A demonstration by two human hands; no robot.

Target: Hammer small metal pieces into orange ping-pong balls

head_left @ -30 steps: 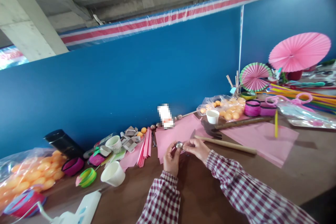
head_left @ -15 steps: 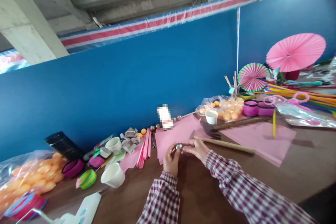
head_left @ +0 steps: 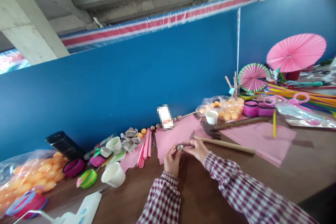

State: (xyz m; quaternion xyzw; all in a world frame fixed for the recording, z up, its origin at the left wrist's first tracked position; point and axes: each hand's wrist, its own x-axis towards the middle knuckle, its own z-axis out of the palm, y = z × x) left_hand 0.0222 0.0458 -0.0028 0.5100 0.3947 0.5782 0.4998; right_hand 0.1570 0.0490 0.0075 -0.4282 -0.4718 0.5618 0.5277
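Observation:
A small shiny silver ball (head_left: 180,146) is pinched between the fingertips of both hands, just above the brown table (head_left: 194,196). My left hand (head_left: 172,161) is closed on it from the left and below. From the right, my right hand (head_left: 197,149) meets it with closed fingertips. Any detail on the ball's surface is too small to make out. Behind the hands lies a sheet of pink paper (head_left: 170,140). A wooden stick (head_left: 228,144) rests just to the right of my right hand.
On the left stand two white cups, the nearer cup (head_left: 113,175) tilted, and a bag of orange balls (head_left: 39,171). To the right lie a hammer (head_left: 241,123), a small white cup (head_left: 211,117) and pink scissors (head_left: 294,99). A blue partition (head_left: 147,73) closes off the back.
Both hands stay on the silver ball, which has shifted very slightly to the right. Nothing else has visibly moved.

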